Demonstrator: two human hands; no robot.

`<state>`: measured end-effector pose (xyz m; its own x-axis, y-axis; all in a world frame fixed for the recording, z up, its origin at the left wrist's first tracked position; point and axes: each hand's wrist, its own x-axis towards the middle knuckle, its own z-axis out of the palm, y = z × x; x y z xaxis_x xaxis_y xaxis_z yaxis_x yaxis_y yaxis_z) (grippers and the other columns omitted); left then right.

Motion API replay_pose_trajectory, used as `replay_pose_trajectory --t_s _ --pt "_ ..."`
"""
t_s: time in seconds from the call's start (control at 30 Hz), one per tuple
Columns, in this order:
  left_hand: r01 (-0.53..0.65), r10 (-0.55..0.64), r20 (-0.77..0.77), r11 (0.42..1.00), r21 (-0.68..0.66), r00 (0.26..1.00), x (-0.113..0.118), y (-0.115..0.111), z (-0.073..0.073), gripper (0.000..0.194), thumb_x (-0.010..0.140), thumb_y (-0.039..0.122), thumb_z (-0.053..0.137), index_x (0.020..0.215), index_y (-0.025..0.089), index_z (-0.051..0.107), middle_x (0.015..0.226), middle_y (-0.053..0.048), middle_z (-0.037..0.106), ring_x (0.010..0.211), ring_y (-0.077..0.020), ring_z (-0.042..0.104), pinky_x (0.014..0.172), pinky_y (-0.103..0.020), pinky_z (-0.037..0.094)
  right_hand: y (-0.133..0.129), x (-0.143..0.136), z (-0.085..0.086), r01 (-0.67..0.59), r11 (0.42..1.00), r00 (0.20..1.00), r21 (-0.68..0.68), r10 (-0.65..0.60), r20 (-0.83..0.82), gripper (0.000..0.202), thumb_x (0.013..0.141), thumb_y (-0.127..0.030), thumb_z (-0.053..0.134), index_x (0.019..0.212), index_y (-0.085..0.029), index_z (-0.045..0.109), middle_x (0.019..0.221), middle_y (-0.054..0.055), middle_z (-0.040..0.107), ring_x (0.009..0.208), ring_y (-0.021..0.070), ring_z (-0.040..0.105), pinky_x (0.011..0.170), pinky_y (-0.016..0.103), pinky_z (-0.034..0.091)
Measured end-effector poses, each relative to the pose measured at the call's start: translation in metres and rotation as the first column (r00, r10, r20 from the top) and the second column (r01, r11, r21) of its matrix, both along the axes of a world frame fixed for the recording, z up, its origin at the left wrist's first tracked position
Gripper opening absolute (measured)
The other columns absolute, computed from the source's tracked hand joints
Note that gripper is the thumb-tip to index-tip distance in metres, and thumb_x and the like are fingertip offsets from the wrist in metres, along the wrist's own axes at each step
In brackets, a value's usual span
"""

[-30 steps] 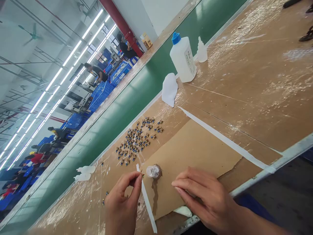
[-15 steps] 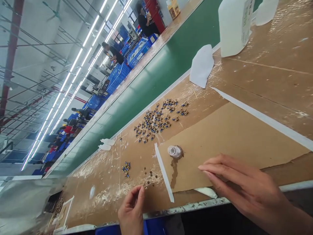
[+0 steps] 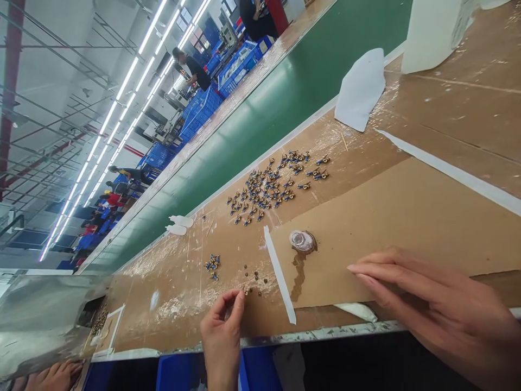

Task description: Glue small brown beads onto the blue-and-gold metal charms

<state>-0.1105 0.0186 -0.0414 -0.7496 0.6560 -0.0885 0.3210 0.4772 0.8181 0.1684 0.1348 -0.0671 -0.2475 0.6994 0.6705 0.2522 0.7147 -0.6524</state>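
Note:
My left hand is closed in a pinch at the table's near edge. Its fingertips are beside several tiny dark round pieces, and whatever they hold is too small to make out. Over the brown cardboard sheet, my right hand has its thumb and fingers pressed together at the tips; anything between them is hidden. A small round pot with a whitish, stained top sits on the cardboard, with a dark wet streak below it. Small blue-and-gold figure-like parts lie spread beyond, and a smaller cluster lies left.
White tape strips border the cardboard. White plastic bottles lie at the far left, a white paper piece and a large jug at the back. A green belt runs behind. Another person's hand rests lower left.
The view has shifted slightly, and another person's hand now shows at the lower left. Both my hands keep nearly the same pose over the table.

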Motion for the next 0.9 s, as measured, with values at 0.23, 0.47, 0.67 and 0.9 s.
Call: replay_pose_trajectory --t_s 0.23,0.47,0.67,0.9 --pt "0.108 -0.113 -0.074 0.992 -0.071 0.991 -0.007 0.000 0.003 0.030 0.068 0.042 0.071 0.086 0.019 0.069 0.086 -0.002 0.070 0.085 -0.0152 0.061 0.083 -0.025 0.044 0.000 -0.001 0.004 -0.006 1.000 1.000 0.001 0.006 0.009 0.016 0.085 -0.013 0.051 0.096 -0.020 0.060 0.082 0.003 0.066 0.071 0.0118 0.063 0.065 0.022 0.048" --pt "0.236 -0.274 -0.193 0.952 -0.196 0.942 -0.017 0.005 0.010 0.029 0.070 0.045 0.068 0.086 0.020 0.070 0.089 -0.004 0.070 0.090 -0.0194 0.062 0.085 -0.030 0.045 -0.002 -0.001 0.001 0.003 1.000 0.999 -0.025 -0.002 0.035 0.016 0.085 -0.013 0.053 0.097 -0.019 0.060 0.086 0.002 0.065 0.076 0.0109 0.062 0.071 0.021 0.048" --pt "0.226 -0.278 -0.221 0.946 -0.234 0.935 -0.017 0.005 0.014 0.028 0.070 0.046 0.067 0.085 0.022 0.069 0.090 -0.003 0.070 0.091 -0.0201 0.063 0.087 -0.031 0.045 -0.004 -0.001 0.001 0.009 0.999 0.999 -0.051 -0.008 0.031 0.015 0.084 -0.011 0.055 0.096 -0.019 0.062 0.087 0.002 0.064 0.077 0.0091 0.061 0.075 0.018 0.047" --pt "0.233 -0.297 -0.252 0.938 -0.255 0.921 -0.018 0.007 0.015 0.028 0.069 0.047 0.067 0.083 0.023 0.070 0.087 -0.002 0.071 0.088 -0.0194 0.064 0.084 -0.030 0.045 -0.004 0.000 0.001 -0.001 0.998 1.000 -0.060 0.003 0.029 0.016 0.084 -0.010 0.056 0.096 -0.018 0.061 0.087 0.001 0.064 0.078 0.0087 0.061 0.076 0.018 0.046"
